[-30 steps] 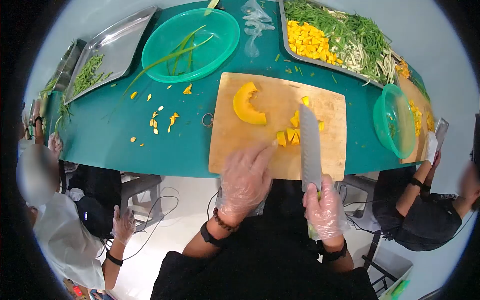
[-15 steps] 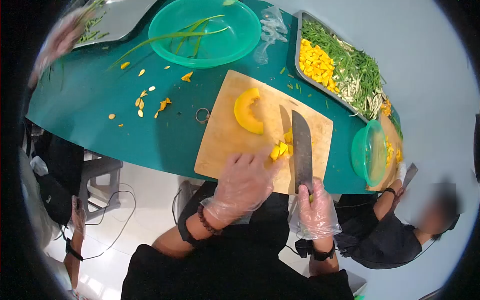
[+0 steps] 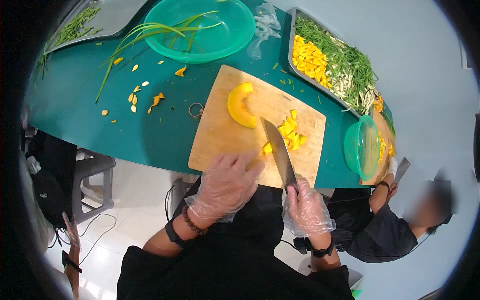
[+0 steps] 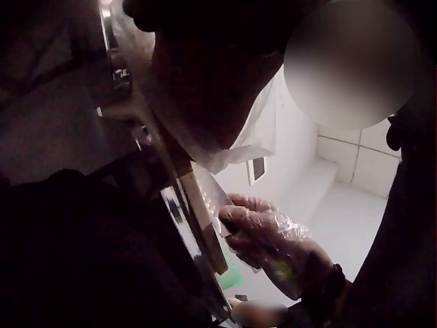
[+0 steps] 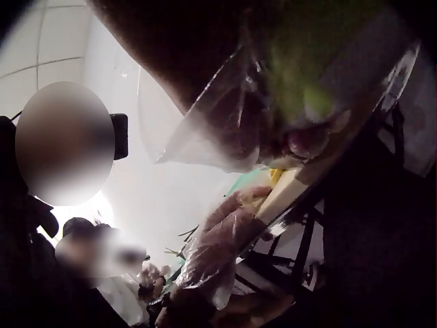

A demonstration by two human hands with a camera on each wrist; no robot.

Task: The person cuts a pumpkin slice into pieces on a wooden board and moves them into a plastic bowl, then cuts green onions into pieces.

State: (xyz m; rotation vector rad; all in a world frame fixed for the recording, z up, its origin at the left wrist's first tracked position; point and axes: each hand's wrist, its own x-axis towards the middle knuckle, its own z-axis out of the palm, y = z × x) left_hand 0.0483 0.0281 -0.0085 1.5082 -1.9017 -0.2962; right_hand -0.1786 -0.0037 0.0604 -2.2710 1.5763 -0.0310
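In the head view, the knife (image 3: 281,157) is now slanted to the left, while half a second ago it stands nearly straight along the right side of the cut pumpkin pieces (image 3: 291,131). Now most of these pieces lie to the right of the blade, and one small piece (image 3: 267,148) lies to its left. I judge that the cut pieces are being separated from the part which is still to be cut. The pumpkin wedge (image 3: 238,106) rests uncut on the far part of the cutting board (image 3: 212,145). The right hand (image 3: 306,206) grips the knife handle. The left hand (image 3: 227,181) is over the near edge of the board, its fingertips blurred.

The left wrist view, quite dark, also shows the right hand curled around the handle.

The right wrist view shows the left hand beside the board; whether it pinches something, I cannot tell.
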